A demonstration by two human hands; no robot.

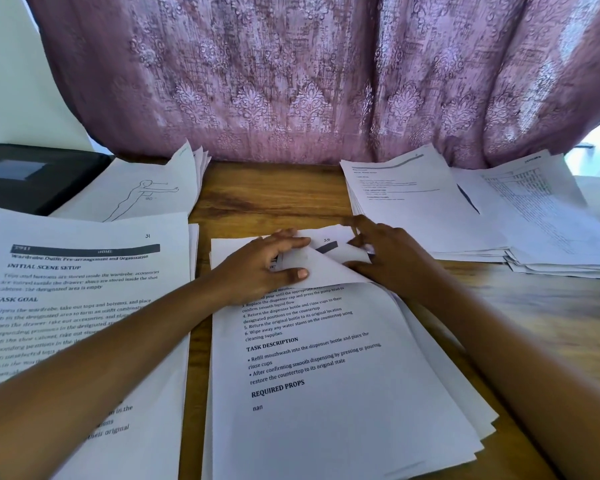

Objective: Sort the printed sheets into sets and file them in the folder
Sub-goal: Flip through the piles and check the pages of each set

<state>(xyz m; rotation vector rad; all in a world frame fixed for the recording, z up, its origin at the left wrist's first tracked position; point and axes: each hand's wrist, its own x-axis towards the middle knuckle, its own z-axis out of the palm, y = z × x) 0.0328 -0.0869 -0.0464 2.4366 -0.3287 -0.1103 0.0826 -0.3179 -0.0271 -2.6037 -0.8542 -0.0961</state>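
Note:
A stack of printed sheets (326, 375) lies in front of me on the wooden table (274, 192). Its top sheet is folded back at the upper right corner. My left hand (267, 268) pinches that folded flap (321, 270) between thumb and fingers. Fingers of my right hand (385, 254) curl round the flap's right edge, lifting the sheet off the stack. Another pile with a page marked 31 (84, 289) lies at the left. A black folder (32, 178) sits closed at the far left.
A sheet with a figure drawing (142, 192) tops a pile at the back left. Two more paper piles (430, 209) spread over the right side. A pink patterned curtain (326, 74) hangs behind the table.

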